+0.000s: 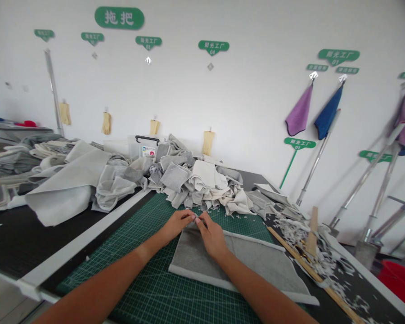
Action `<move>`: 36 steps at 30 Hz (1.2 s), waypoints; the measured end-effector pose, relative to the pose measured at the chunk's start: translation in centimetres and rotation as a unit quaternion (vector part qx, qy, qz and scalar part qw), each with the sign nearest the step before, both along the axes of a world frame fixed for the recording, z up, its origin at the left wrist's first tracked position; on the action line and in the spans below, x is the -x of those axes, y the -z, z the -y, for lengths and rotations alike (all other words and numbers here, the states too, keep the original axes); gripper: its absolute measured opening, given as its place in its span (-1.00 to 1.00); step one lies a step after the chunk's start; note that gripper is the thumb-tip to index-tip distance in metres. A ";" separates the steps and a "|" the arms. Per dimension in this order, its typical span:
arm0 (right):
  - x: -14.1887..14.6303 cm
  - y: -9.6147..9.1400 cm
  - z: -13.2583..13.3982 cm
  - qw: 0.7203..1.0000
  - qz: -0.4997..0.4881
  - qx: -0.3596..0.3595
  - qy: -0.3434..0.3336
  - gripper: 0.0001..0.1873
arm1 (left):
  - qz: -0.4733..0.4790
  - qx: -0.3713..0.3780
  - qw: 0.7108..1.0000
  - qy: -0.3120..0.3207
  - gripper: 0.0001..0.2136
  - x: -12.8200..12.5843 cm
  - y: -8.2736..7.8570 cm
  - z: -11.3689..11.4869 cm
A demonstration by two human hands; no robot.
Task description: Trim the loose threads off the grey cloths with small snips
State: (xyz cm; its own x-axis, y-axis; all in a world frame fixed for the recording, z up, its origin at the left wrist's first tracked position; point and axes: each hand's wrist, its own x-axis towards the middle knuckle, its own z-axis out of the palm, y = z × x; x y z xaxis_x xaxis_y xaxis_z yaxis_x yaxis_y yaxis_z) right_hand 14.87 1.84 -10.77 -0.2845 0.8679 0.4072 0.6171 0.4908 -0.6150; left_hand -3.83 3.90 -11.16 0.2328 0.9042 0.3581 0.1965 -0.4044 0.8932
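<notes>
Gray cloth (256,265): it lies flat on the green cutting mat (145,279), and we see a pale band along its edges.

What we do now: we work with both hands at the top edge of the cloth, near its middle.

Left hand (177,226): it rests at the top edge, with the arm reaching in from the near left side of the mat.

Right hand (212,237): it sits just beside the left hand, and the arm comes in over the cloth.

Left fingers (191,218): they are bent, almost shut, and touch the cloth.

Right fingers (201,220): they are bent too, and their tips nearly meet the left ones. We cannot tell if they pinch the cloth.

Past the mat: a pile of cloth pieces (192,182) sits at the far side, and a wooden ruler (334,297) and white cloth bits (324,263) lie on the right.
</notes>
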 end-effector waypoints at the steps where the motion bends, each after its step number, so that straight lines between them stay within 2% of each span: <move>1: 0.0 0.0 0.0 1.000 0.000 0.000 0.000 -0.66 | -0.001 0.000 1.000 -0.001 -0.72 0.0 0.0 0.0; 24: 0.1 0.4 -0.5 0.999 -0.033 0.004 -0.009 -0.66 | 0.009 0.001 1.000 0.009 -0.70 -0.1 0.2 0.1; 36: 0.1 -0.2 -0.3 0.992 -0.120 0.025 -0.009 -0.59 | 0.016 0.006 1.000 -0.001 -0.68 -0.2 0.0 0.1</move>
